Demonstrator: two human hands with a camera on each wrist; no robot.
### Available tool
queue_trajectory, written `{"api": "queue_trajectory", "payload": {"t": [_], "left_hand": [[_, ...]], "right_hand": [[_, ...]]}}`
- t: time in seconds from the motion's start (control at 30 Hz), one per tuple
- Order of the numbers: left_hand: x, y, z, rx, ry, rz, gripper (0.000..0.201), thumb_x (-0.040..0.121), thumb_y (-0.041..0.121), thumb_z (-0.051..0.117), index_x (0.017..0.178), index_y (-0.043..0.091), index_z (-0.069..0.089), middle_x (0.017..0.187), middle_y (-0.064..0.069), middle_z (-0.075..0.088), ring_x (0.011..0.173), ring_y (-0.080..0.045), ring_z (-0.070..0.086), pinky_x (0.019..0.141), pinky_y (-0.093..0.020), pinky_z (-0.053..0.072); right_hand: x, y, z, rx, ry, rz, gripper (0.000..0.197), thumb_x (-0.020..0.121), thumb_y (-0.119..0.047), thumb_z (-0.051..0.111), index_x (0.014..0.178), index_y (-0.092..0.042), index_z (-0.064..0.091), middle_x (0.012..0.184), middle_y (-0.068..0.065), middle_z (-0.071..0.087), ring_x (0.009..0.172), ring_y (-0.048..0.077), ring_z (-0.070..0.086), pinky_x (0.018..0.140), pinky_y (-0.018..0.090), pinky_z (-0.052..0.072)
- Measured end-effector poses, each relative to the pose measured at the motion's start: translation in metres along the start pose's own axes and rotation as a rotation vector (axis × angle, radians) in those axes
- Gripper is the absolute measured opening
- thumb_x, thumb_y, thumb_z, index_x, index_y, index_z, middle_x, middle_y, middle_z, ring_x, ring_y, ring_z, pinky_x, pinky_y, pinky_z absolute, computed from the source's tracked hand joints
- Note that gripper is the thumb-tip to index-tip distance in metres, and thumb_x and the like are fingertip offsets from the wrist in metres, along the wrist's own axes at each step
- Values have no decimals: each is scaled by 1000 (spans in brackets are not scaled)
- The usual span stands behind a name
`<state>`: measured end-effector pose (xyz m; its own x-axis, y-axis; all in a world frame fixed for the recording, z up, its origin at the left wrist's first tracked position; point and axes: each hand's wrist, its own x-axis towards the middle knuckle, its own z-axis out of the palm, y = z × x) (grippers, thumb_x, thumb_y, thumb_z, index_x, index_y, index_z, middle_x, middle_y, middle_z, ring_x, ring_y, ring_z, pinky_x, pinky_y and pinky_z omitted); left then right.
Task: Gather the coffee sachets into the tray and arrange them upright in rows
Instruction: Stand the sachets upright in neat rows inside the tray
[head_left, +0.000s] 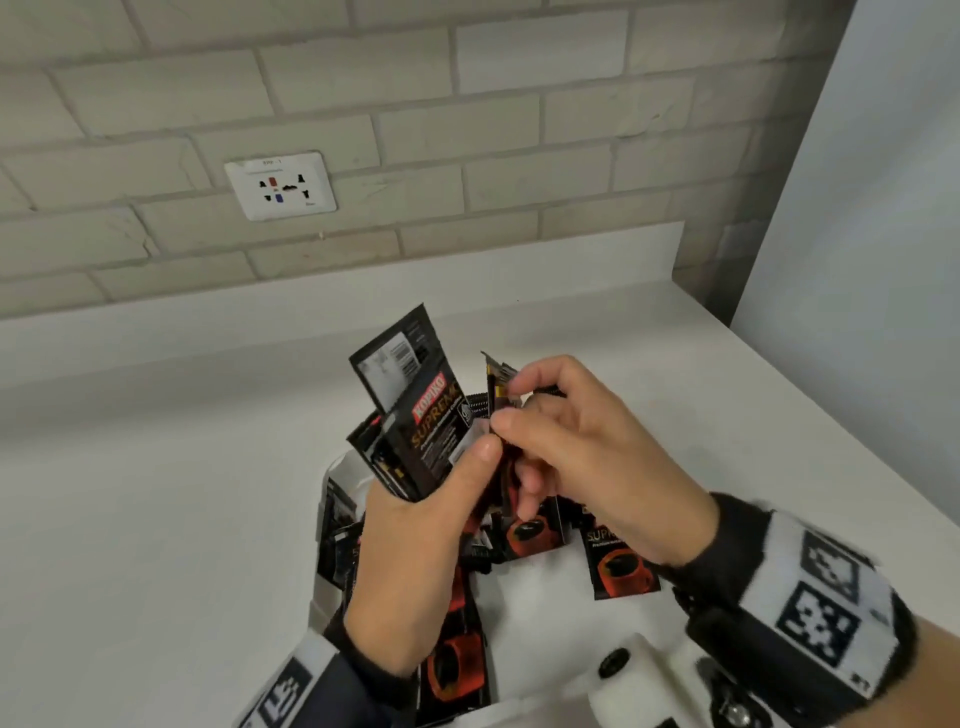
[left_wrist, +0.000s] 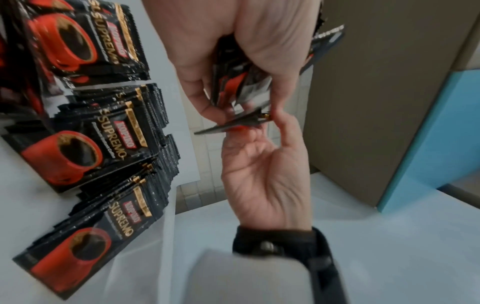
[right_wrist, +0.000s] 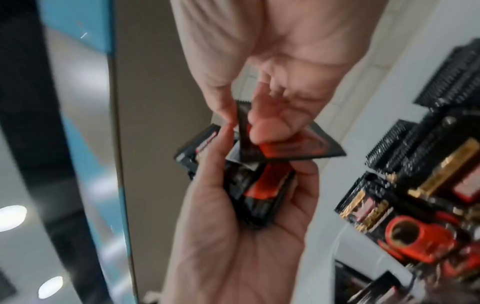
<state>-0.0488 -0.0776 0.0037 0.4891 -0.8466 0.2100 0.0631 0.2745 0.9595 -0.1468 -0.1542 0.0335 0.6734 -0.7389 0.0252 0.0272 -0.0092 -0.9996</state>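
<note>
My left hand (head_left: 457, 467) grips a fanned bundle of black coffee sachets (head_left: 415, 415) above the white tray (head_left: 332, 467). My right hand (head_left: 514, 415) pinches a single sachet (head_left: 496, 384) by its edge, right beside the bundle. In the left wrist view, the left hand (left_wrist: 233, 61) holds the bundle (left_wrist: 233, 82) and the right hand (left_wrist: 259, 164) pinches the single sachet (left_wrist: 233, 123) edge-on. The right wrist view shows the right hand (right_wrist: 246, 115) on the single sachet (right_wrist: 285, 148) and the left hand (right_wrist: 246, 216) under the bundle (right_wrist: 259, 189). More sachets (left_wrist: 103, 144) lean in overlapping rows below.
The white counter (head_left: 156, 467) runs back to a brick wall with a socket (head_left: 280, 184). A pale panel (head_left: 857, 208) stands at the right, past the counter's edge. Sachets with red cups (head_left: 623, 566) lie under my hands.
</note>
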Motion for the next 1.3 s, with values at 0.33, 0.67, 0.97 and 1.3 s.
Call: {"api": "queue_trajectory", "payload": {"t": [0.33, 0.67, 0.97, 1.3], "left_hand": [[2, 0, -8, -243, 32, -211, 21, 65, 7, 67, 83, 15, 76, 89, -10, 73, 79, -22, 70, 68, -31, 58], [1, 2, -15, -175, 94, -218, 18, 63, 7, 69, 78, 15, 76, 85, -10, 73, 74, -22, 71, 63, -32, 57], [20, 27, -54, 26, 168, 4, 17, 58, 10, 77, 72, 19, 75, 76, -1, 72, 71, -19, 69, 64, -31, 55], [15, 45, -114, -163, 420, 22, 36, 85, 9, 55, 59, 24, 73, 72, 10, 68, 73, -7, 68, 61, -23, 56]], "right_hand": [[0, -6, -17, 443, -174, 128, 27, 92, 2, 38, 111, -13, 51, 68, 10, 61, 68, 26, 67, 64, 33, 58], [4, -25, -31, -543, 61, -262, 46, 69, -33, 68, 110, -38, 46, 106, -10, 55, 90, 3, 52, 74, 15, 45], [50, -66, 1, -1012, -304, -350, 29, 76, -18, 72, 91, -33, 53, 78, -22, 53, 63, -18, 48, 61, 5, 37], [103, -16, 57, -1561, -521, -258, 28, 87, -12, 56, 114, -19, 53, 107, 1, 53, 84, 16, 45, 68, 28, 36]]}}
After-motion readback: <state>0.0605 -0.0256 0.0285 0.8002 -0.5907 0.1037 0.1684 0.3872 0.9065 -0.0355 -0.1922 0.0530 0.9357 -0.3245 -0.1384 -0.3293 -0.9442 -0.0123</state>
